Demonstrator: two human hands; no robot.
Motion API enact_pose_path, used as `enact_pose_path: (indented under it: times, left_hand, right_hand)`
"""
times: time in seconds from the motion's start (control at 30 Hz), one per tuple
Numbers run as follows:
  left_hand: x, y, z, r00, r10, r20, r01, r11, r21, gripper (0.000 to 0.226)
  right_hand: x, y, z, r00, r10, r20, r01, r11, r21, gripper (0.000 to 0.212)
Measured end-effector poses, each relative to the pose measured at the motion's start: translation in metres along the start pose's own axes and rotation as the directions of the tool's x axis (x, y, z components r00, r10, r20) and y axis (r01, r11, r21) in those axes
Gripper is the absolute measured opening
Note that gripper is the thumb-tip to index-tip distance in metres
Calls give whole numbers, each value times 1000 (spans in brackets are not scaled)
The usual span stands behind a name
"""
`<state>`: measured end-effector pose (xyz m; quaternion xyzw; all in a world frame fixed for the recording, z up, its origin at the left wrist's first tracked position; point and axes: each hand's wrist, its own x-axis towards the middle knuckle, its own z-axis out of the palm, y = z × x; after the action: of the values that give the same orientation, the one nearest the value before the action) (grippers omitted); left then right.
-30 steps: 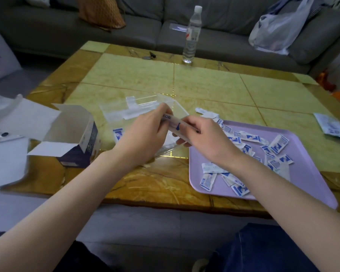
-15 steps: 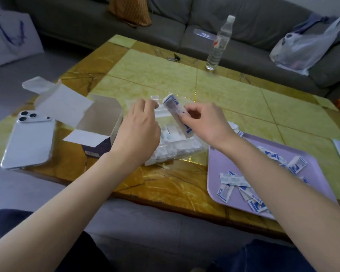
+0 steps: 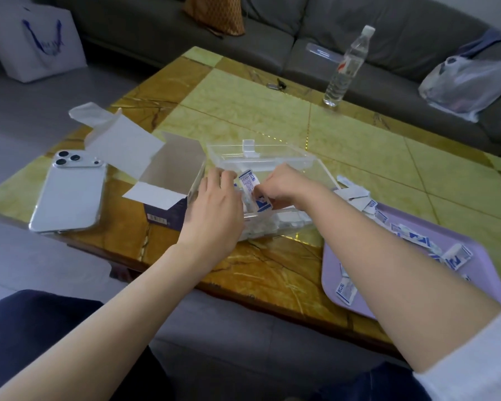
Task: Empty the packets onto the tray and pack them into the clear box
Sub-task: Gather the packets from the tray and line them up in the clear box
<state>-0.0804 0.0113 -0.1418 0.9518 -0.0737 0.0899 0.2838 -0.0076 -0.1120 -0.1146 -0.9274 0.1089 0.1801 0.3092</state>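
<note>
A person's right hand (image 3: 284, 183) pinches a stack of packets (image 3: 253, 188) between curled fingers (image 3: 268, 186), holding it tilted inside the open clear box (image 3: 310, 162) near the middle of the desk (image 3: 243, 111). The left hand (image 3: 214, 209) rests at the box's left rim, its fingers nearly straight and gripping nothing. More white packets (image 3: 275, 224) lie in the bottom of the box. Loose packets (image 3: 457, 256) are scattered on the lilac tray (image 3: 330, 273) to the right. An opened carton (image 3: 174, 175) and a phone (image 3: 70, 192) lie to the left.
</note>
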Motion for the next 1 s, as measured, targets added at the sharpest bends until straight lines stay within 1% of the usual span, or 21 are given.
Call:
enact_pose_path:
  times: [0.1, 0.17, 0.23, 0.33, 0.37, 0.47, 0.5, 0.57, 0.7, 0.77, 0.87, 0.97, 1.0]
  left_hand:
    - [-1, -1, -1, 1000, -4, 3, 4, 1000, 15, 34]
    - [-1, -1, -1, 1000, -1, 5, 1, 1000, 29, 34]
    - [-2, -1, 0, 1000, 0, 7, 0, 1000, 29, 34]
    - [-3, -1, 1, 1000, -10, 1, 10, 1000, 13, 35]
    - [-2, -2, 1, 1000, -10, -2, 10, 1000, 11, 36]
    - [-2, -3, 1, 1000, 4, -6, -4, 1000, 13, 36]
    - [-2, -3, 1, 1000, 10, -6, -9, 1000, 13, 36]
    - [-2, -3, 1, 1000, 16, -1, -16, 1000, 16, 36]
    - [-2, -3, 1, 1000, 14, -2, -14, 1000, 10, 35]
    - [-2, -3, 1, 1000, 11, -3, -11, 1000, 5, 35]
    - [-2, -3, 1, 1000, 17, -3, -17, 1000, 6, 34]
    - [-1, -3, 1, 1000, 11, -2, -11, 1000, -4, 34]
    - [-1, -2, 1, 1000, 9, -3, -9, 1000, -9, 34]
  right_hand:
    - [1, -2, 6, 1000, 8, -5, -9, 994, -110, 22]
    - [-1, -2, 8, 1000, 5, 11, -3, 989, -149, 27]
    - [-1, -1, 11, 1000, 4, 29, 1, 986, -168, 25]
    - [-1, -2, 15, 999, -13, 36, 19, 987, -161, 7]
    - [0, -2, 15, 999, -22, 28, 26, 984, -176, 8]
    - [-1, -2, 13, 1000, -26, -4, 24, 978, -208, 28]
    - [0, -2, 12, 999, -31, -6, 30, 980, -197, 28]
    - [-1, -2, 12, 999, -36, -6, 34, 983, -178, 21]
    - [0, 0, 11, 999, -41, -19, 38, 988, -149, 24]
    - [-1, 1, 9, 999, -45, -5, 43, 985, -164, 21]
    - [-3, 1, 6, 997, -72, 17, 74, 975, -208, 29]
    - [-4, 3, 4, 993, -112, 26, 115, 968, -224, 20]
    - [-5, 4, 2, 991, -130, 20, 131, 963, -234, 21]
